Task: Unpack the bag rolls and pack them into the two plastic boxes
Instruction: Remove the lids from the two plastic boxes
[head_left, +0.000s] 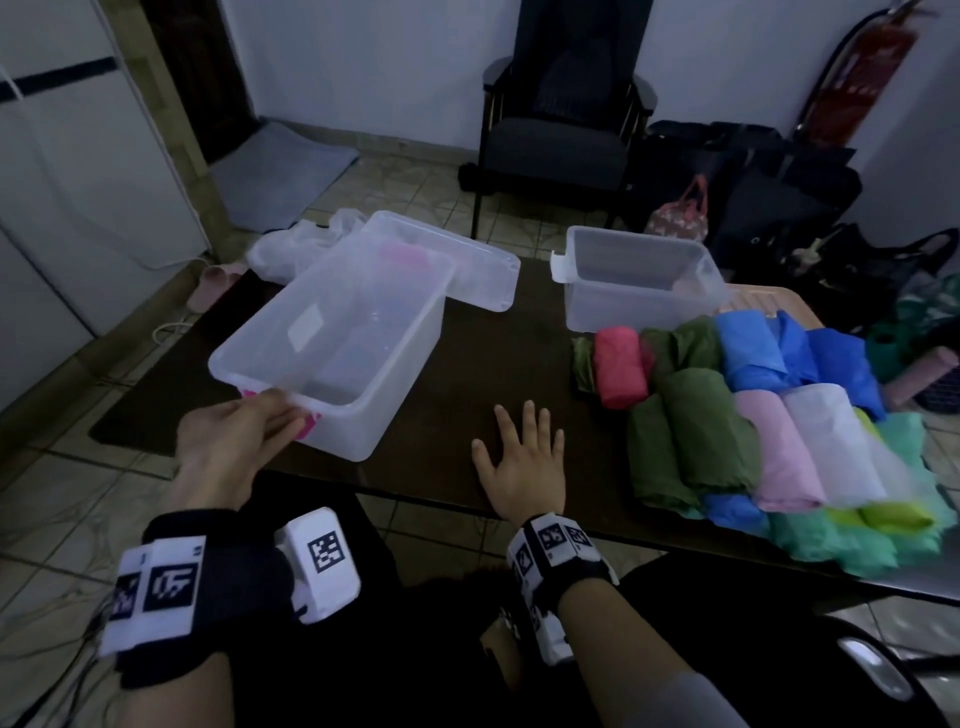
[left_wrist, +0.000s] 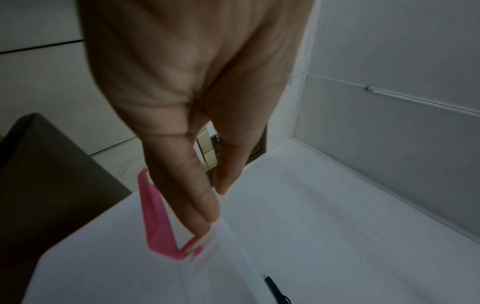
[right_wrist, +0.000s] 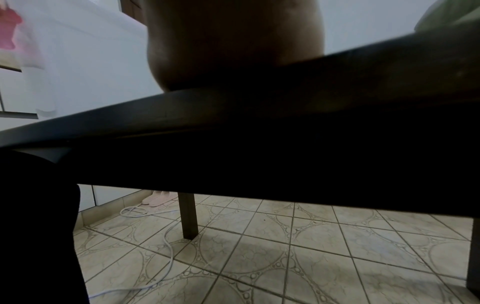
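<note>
Fingers (left_wrist: 197, 197) of the left hand (head_left: 234, 441) pinch the near rim of a clear plastic box (head_left: 332, 332), thumb on top, just beside its pink latch (left_wrist: 155, 222) — the box sits tilted on the dark table (head_left: 457, 374). Right hand (head_left: 524, 457) lies flat on the table, fingers spread, holding nothing. A second clear box (head_left: 639, 280) stands farther back on the right. Bag rolls (head_left: 737, 415) — red, green, blue, pink, white, yellow, teal — lie heaped at the table's right end. A lid (head_left: 467, 265) and crumpled plastic wrap (head_left: 291, 244) lie behind the tilted box.
</note>
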